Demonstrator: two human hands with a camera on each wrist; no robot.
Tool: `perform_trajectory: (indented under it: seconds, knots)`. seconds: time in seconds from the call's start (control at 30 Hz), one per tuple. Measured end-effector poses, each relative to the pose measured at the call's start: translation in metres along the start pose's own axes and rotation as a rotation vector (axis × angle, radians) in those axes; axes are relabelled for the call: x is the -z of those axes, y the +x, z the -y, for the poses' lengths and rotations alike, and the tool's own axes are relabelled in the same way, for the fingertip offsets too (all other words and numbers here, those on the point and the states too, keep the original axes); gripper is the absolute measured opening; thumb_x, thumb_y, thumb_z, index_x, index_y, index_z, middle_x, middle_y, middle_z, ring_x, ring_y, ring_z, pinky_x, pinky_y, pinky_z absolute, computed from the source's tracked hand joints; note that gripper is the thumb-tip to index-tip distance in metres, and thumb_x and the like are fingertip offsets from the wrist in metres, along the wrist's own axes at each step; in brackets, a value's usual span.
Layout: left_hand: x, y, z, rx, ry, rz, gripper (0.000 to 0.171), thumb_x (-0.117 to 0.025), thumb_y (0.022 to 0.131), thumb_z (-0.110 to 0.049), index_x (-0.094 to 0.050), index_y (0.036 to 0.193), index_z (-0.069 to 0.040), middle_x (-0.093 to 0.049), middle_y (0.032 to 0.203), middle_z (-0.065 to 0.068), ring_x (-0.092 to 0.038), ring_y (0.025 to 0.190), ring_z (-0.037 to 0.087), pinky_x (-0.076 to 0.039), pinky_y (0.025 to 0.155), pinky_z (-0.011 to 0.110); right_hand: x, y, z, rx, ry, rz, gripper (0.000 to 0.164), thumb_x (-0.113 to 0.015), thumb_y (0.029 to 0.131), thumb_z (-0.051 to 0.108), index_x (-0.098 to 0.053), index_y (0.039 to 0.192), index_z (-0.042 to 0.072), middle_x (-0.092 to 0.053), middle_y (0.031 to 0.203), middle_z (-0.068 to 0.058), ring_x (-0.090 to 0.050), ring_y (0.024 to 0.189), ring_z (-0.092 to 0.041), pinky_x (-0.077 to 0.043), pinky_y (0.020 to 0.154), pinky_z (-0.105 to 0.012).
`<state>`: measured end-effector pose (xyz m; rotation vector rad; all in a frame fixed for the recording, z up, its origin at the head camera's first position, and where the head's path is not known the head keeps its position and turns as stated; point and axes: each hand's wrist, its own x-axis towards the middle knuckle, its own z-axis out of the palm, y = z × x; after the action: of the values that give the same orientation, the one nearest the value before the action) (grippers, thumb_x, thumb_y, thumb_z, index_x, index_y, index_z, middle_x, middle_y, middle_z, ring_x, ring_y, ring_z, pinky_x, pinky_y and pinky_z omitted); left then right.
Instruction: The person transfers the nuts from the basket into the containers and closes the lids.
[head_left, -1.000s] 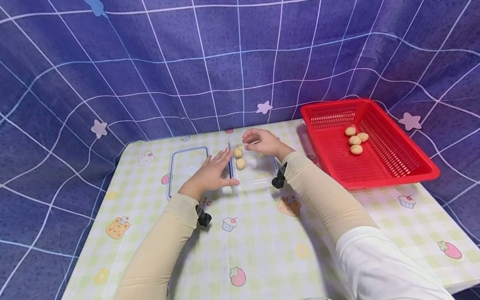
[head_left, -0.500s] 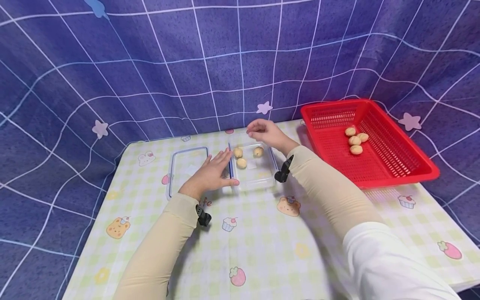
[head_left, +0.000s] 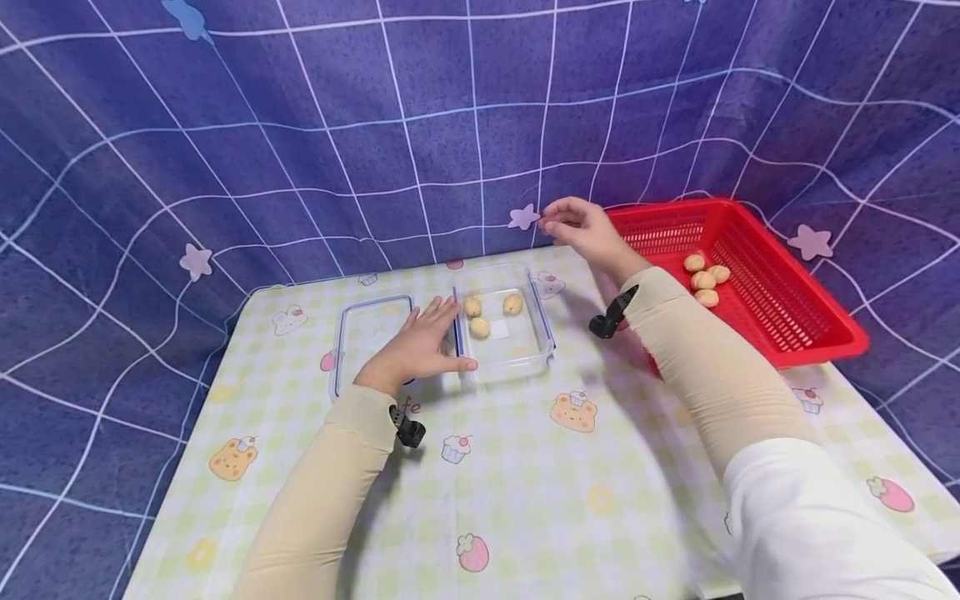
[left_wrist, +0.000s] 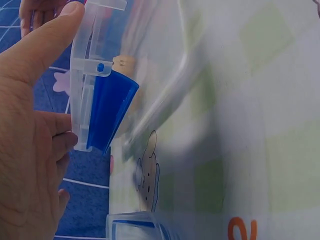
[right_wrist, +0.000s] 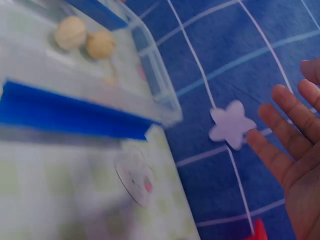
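Note:
A clear plastic food box (head_left: 501, 368) with blue latches stands on the table and holds three walnuts, one of them a walnut (head_left: 513, 304) at its back right. My left hand (head_left: 415, 348) rests its straight fingers and thumb along the box's left side. Close up in the left wrist view, thumb and fingertips lie at the rim above and below a hanging blue latch (left_wrist: 111, 107). Beyond the box's back right corner, my right hand (head_left: 591, 235) is in the air with loosely bent fingers and nothing in them, beside the red basket (head_left: 757, 325).
Several more walnuts (head_left: 703, 282) lie together in the basket at the right. A clear lid (head_left: 342, 346) with a blue seal lies left of the box, partly behind the left hand. A blue curtain (head_left: 337, 167) hangs along the table's back edge.
The right hand has drawn back from over the box, rising and going right toward the basket, uncovering the walnut at the back right. The left hand stays at the box's side.

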<state>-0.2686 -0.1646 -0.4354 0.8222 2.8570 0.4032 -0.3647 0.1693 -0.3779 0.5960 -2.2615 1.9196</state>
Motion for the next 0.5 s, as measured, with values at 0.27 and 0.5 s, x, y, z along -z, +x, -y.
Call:
perform_trajectory:
  seconds: [0.27,0.5]
  knots:
    - [-0.004,-0.001,0.001,0.017,-0.011,-0.012,0.113,-0.063,0.083,-0.074,-0.014,0.163,-0.011,-0.009,0.170,0.006,0.004,0.156,0.026,0.001,0.123,0.058,0.046,-0.010,0.003,0.030,0.014,-0.090,0.027,-0.063,0.098,0.002,-0.058,0.120,-0.013,-0.073,0.109,-0.018,-0.070,0.100,-0.024,-0.059,0.079,-0.024]
    - [-0.004,0.001,-0.003,0.042,-0.032,-0.020,0.115,-0.067,0.084,-0.068,-0.007,0.163,-0.010,0.001,0.170,0.006,0.009,0.155,0.023,0.010,0.123,0.053,0.085,-0.021,0.000,0.030,0.060,-0.150,0.016,-0.065,0.097,0.001,-0.065,0.112,0.001,-0.075,0.102,-0.008,-0.071,0.097,-0.019,-0.060,0.078,-0.024]
